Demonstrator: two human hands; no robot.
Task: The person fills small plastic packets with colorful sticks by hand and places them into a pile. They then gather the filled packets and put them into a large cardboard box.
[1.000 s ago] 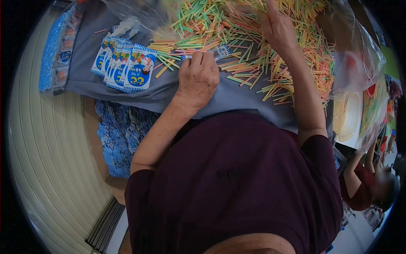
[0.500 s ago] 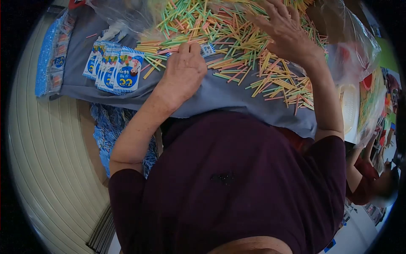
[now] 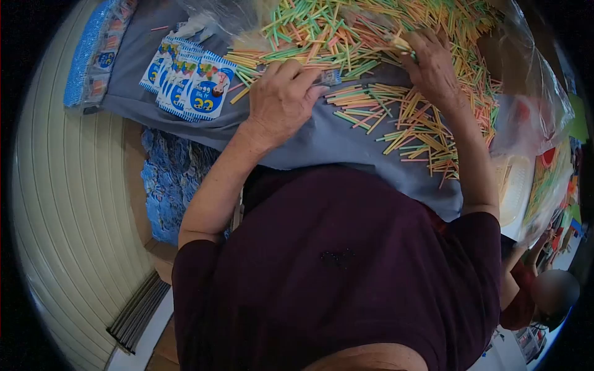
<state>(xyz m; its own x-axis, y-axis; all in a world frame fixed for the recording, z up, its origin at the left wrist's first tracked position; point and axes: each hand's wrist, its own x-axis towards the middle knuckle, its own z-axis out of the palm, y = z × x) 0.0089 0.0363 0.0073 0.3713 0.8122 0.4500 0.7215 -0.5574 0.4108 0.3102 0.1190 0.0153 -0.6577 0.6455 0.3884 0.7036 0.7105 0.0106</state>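
Thin pastel sticks (image 3: 371, 37) in yellow, green, pink and orange lie in a wide heap on the grey cloth (image 3: 346, 148). My left hand (image 3: 284, 99) is closed at the near edge of the heap, beside a small clear and blue packet (image 3: 331, 77) partly hidden by the fingers. My right hand (image 3: 433, 65) is closed around the ends of a few sticks (image 3: 401, 44) over the heap. Left of my left hand, flat blue and white printed packets (image 3: 207, 89) overlap in a fanned pile.
A blue-edged bundle of packets (image 3: 93, 62) lies at the far left. Below the cloth's edge a box holds many blue packets (image 3: 170, 185). Clear plastic (image 3: 532, 93) and a white basket (image 3: 512, 185) are at the right. Another person (image 3: 526, 290) is at the far right.
My right hand has come down and closed on some sticks. My left hand's thumb now shows. The whole view has shifted, with the packets and cloth appearing further right.
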